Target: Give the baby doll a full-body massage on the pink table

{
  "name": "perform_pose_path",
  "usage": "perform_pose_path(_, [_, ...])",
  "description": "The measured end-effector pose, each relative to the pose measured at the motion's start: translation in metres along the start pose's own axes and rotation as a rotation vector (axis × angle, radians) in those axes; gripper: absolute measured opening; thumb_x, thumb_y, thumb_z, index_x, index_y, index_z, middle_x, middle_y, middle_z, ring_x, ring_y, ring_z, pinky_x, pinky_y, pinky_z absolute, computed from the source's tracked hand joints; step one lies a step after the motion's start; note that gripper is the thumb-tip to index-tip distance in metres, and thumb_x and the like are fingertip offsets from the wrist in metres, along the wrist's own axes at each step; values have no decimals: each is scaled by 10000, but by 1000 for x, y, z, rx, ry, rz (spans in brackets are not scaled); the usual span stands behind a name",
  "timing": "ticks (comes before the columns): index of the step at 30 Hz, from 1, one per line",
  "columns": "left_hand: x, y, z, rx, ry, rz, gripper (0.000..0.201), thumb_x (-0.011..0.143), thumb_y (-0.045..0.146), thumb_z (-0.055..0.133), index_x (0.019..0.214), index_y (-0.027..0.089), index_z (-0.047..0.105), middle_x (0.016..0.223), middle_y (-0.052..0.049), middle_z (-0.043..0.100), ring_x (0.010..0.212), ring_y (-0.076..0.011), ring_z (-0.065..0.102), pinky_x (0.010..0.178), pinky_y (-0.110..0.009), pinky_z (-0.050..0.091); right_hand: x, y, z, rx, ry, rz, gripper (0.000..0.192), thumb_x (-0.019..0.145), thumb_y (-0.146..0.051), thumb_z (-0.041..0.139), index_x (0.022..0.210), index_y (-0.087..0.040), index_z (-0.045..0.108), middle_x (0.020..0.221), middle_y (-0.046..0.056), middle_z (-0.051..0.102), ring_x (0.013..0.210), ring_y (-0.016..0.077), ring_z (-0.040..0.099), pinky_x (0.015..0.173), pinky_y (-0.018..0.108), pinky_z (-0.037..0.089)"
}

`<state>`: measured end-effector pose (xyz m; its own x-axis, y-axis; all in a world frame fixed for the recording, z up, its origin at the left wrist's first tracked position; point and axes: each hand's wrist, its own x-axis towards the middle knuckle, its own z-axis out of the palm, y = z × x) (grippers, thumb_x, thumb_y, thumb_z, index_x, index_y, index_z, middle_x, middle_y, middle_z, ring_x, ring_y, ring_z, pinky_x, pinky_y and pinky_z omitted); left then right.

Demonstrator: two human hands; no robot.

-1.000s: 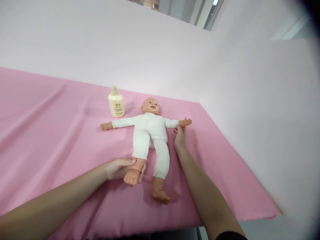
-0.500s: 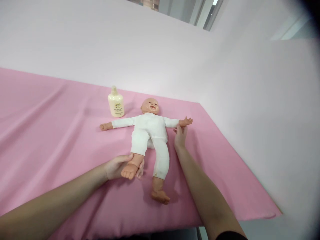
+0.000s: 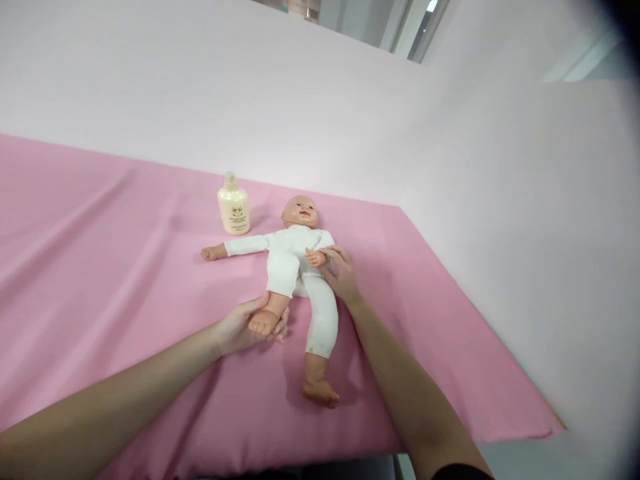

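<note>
Cream lotion bottle (image 3: 233,211) stood upright on pink sheet (image 3: 100,233), near far edge, cap on, small printed label facing camera. Sheet covered whole worktop, lay in long shallow folds at left and hung over near edge. Plain pale wall (image 3: 250,87) rose behind; second pale wall (image 3: 525,233) closed right side. Strip of window frame (image 3: 415,27) showed at top.

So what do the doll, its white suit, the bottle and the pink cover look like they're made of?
Doll: head, hands and feet look like moulded vinyl or plastic, smooth with a faint sheen.
White suit: soft matte fabric that creases at the bent leg.
Bottle: cream plastic, slightly glossy, with a printed label.
Pink cover: matte woven cloth, judging by its long folds, though the weave is too fine to tell.
</note>
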<state>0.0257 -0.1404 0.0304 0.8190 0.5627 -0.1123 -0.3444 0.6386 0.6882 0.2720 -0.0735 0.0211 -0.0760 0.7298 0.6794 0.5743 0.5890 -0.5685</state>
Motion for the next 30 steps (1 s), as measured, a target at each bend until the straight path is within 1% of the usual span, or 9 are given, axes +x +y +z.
perform_pose_path(2, [0,-1,-3,-2,-24,-8,481,857,546,429,806,95,587,654,-47,530,638,-174,513,703,-334,394,0,-1,0,65,21,55,272,772,-339,639,1041,-298,639,1079,36,602,1095,221,518,1047,434,349])
perform_pose_path(5, [-1,-4,-10,16,-126,-54,483,837,557,447,854,93,579,689,-58,557,678,-193,538,727,-347,393,-1,2,1,164,94,151,322,737,-344,664,1048,-274,626,1102,44,591,1076,216,514,993,419,400])
perform_pose_path(8, [-4,-5,-16,73,-264,-141,505,797,562,504,924,78,574,756,-83,598,742,-219,564,767,-364,394,-1,7,1,246,199,267,358,726,-344,662,1061,-239,593,1082,47,590,1000,189,538,908,371,448])
perform_pose_path(10, [-6,-6,-17,92,-311,-211,513,782,546,539,969,69,570,812,-99,617,784,-227,577,782,-360,398,0,11,1,309,258,351,397,732,-356,647,1096,-228,555,1096,52,588,959,173,555,859,340,465])
perform_pose_path(14, [-10,-5,-17,110,-294,-271,486,786,512,563,1007,78,573,883,-102,629,828,-226,594,775,-338,421,4,20,-2,428,369,469,454,745,-395,606,1149,-226,485,1174,62,565,939,159,575,802,307,474])
perform_pose_path(18, [-10,-3,-13,188,-308,-270,442,799,479,567,1011,91,574,913,-101,636,820,-218,601,750,-326,444,4,33,-5,493,515,654,439,744,-432,580,1120,-227,479,1141,48,570,934,155,582,759,297,472])
perform_pose_path(21, [-9,-1,-10,219,-340,-261,419,803,478,561,1006,111,568,913,-91,635,807,-214,600,727,-319,453,4,43,-6,578,572,758,435,756,-438,547,1133,-231,477,1105,39,575,880,138,592,733,283,470])
perform_pose_path(25, [-9,-1,-11,210,-348,-255,427,798,486,560,999,110,559,900,-96,635,802,-218,602,746,-331,449,3,45,-6,581,568,754,447,765,-433,526,1162,-236,464,1092,42,573,839,131,590,708,276,470])
perform_pose_path(30, [-9,-5,-16,185,-322,-231,487,796,550,521,979,99,549,860,-103,617,820,-232,584,799,-364,419,3,33,-6,462,525,630,396,758,-425,561,1093,-231,476,1143,50,554,915,150,577,747,302,483])
